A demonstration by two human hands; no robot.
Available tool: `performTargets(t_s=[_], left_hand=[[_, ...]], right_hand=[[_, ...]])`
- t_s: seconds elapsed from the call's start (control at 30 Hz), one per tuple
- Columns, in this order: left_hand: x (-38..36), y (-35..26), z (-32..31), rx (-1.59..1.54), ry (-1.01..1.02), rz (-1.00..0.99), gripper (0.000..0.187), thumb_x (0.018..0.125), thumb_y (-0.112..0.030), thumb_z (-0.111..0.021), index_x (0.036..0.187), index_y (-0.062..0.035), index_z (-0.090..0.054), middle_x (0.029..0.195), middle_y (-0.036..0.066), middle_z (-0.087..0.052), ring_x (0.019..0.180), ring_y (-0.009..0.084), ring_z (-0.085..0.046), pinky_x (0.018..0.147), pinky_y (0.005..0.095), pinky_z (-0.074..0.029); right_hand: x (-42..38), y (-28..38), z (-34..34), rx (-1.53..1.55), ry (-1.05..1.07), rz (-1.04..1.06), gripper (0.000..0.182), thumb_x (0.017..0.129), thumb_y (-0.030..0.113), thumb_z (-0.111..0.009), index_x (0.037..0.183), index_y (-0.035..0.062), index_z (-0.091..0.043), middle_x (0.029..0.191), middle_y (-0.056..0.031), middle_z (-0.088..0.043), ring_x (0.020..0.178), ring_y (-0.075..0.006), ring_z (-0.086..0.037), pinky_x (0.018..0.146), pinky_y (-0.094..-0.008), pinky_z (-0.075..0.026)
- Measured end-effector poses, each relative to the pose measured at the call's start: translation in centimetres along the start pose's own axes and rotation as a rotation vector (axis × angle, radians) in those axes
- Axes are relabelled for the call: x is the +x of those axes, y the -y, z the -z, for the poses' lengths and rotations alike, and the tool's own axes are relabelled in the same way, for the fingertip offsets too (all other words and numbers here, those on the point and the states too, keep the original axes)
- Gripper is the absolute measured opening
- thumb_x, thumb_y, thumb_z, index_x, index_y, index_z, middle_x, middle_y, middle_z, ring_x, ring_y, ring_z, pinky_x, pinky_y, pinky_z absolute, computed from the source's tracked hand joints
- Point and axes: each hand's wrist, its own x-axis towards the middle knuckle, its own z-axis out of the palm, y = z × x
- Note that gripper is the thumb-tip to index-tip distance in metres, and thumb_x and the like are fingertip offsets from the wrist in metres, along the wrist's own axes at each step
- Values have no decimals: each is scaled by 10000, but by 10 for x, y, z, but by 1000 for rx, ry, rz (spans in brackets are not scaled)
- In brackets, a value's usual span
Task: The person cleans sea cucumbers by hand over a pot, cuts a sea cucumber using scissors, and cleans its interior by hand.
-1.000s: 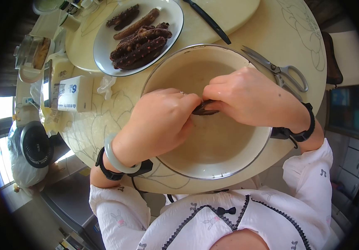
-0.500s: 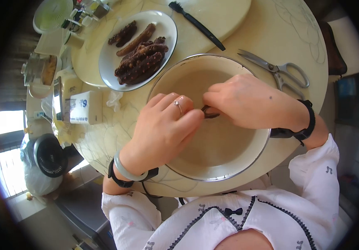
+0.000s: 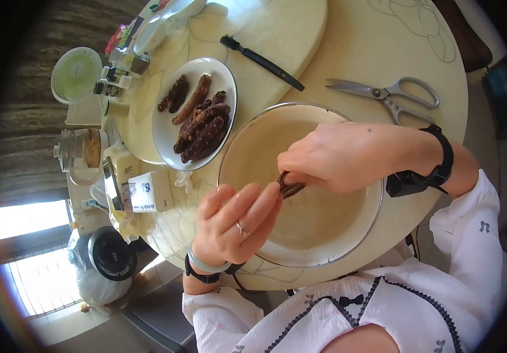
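A small dark sea cucumber [image 3: 291,188] is held over the wide cream basin [image 3: 324,259], which has water in it. My right hand [image 3: 338,157] closes round it from the right, and the fingers hide much of it. At its left end, my left hand [image 3: 238,223] pinches it between thumb and forefinger, the other fingers loosely spread. Several more dark, bumpy sea cucumbers [image 3: 203,126] lie on a white plate [image 3: 222,73] beyond the basin.
Metal scissors [image 3: 386,93] lie on the table right of the basin. A black brush [image 3: 262,63] rests beyond it. To the left are a white tissue pack [image 3: 150,192], a glass pot [image 3: 80,148] and a green-and-white strainer basket [image 3: 77,75].
The camera view has shifted, so the table things appear lower. My left hand's fingers have loosened and spread, and more of the sea cucumber shows between my hands.
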Motion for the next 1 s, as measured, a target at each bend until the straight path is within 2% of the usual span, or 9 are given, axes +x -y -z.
performTargets(t_s=[0.07,0.13,0.27,0.33,0.57,0.63,0.83,0.93,1.0], left_hand=[[-1,-1,3,78,14,-27,148,716,-4,-796,816,-73,-712,1092,24,-722,878,169,-643,741,301,-429],[-4,0,3,150,12,-128,203,648,7,-842,724,-106,-691,1089,-15,-750,902,168,-634,727,322,-443],[-1,0,8,137,80,-157,181,657,-19,-841,704,-106,-689,1062,-28,-758,891,158,-628,725,302,-430],[-1,3,7,147,79,-228,92,705,-50,-736,736,-109,-673,1031,12,-742,854,146,-635,740,265,-402],[6,6,6,74,58,-122,124,693,-2,-730,806,-47,-705,998,76,-712,841,194,-648,728,300,-459],[6,8,6,28,56,-87,143,694,17,-731,831,-16,-708,1007,108,-709,864,225,-671,714,322,-497],[6,7,6,9,50,-122,149,702,7,-739,848,2,-711,1005,123,-710,889,253,-695,726,321,-528],[6,7,5,-16,60,-113,159,695,10,-735,852,3,-714,1004,125,-711,887,254,-695,721,322,-528],[6,8,5,-23,58,-111,160,693,10,-734,851,3,-713,1003,126,-711,886,254,-695,715,322,-529]], right_hand=[[1,0,1,13,-22,36,182,977,152,-530,977,-2,-626,956,-170,-699,921,-363,-664,776,-454,-508],[1,-1,1,0,4,55,207,988,171,-526,962,-9,-625,931,-179,-696,893,-369,-666,765,-461,-509],[2,-5,-2,28,4,74,216,988,173,-520,960,-13,-626,914,-181,-696,873,-374,-667,754,-463,-511],[3,-3,-1,27,35,68,212,985,165,-521,967,-18,-628,918,-185,-695,877,-373,-667,751,-464,-511],[1,-6,-5,39,-27,92,229,988,180,-532,963,-20,-641,923,-196,-696,896,-381,-665,768,-462,-513],[1,-6,-6,25,-52,84,216,1009,232,-565,980,23,-610,941,-152,-690,877,-381,-654,733,-470,-508],[3,0,-2,40,-4,-21,267,997,285,-582,976,23,-636,894,-154,-695,846,-378,-657,719,-470,-514],[1,0,-1,59,-17,-4,370,998,320,-520,958,-8,-687,890,-186,-712,851,-363,-680,769,-466,-530],[2,-3,-4,58,-19,7,354,980,311,-529,957,-4,-689,880,-183,-712,843,-358,-681,763,-461,-531]])
